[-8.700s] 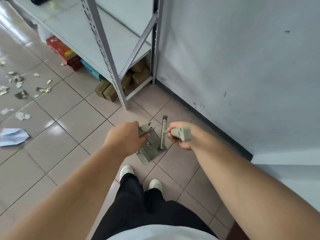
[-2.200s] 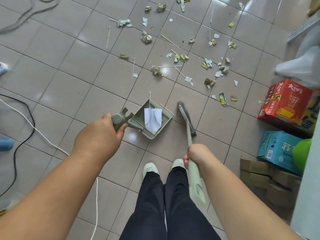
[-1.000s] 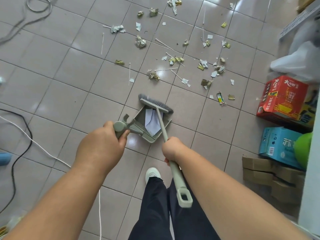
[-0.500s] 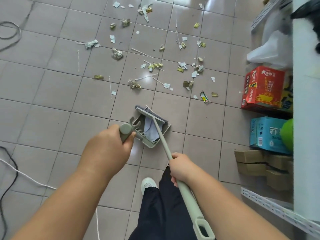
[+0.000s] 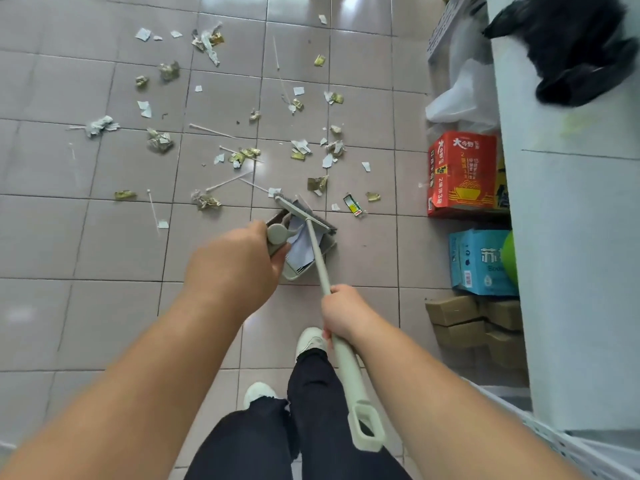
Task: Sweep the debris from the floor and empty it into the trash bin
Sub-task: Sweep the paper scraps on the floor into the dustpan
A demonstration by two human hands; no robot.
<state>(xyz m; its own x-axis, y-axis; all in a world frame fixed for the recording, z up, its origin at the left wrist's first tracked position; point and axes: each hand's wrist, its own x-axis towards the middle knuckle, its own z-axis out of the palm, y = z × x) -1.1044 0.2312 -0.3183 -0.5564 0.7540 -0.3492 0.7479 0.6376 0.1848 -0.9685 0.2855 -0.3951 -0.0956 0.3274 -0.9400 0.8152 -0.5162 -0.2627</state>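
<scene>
The right hand (image 5: 341,315) grips the broom (image 5: 320,258) mid-handle for reach; the left hand (image 5: 239,268) holds the dustpan (image 5: 304,249) low beside the bristles, ready to catch. Debris (image 5: 242,155) lies scattered just beyond.

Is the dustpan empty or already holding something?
Holding something: white paper lies inside the dustpan, under the broom.

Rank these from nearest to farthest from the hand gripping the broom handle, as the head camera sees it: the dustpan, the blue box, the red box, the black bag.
From the right hand:
1. Dustpan, just ahead, held by the left hand.
2. Blue box, to the right, on the floor.
3. Red box, farther ahead on the right.
4. Black bag, on the shelf, far top right.
</scene>
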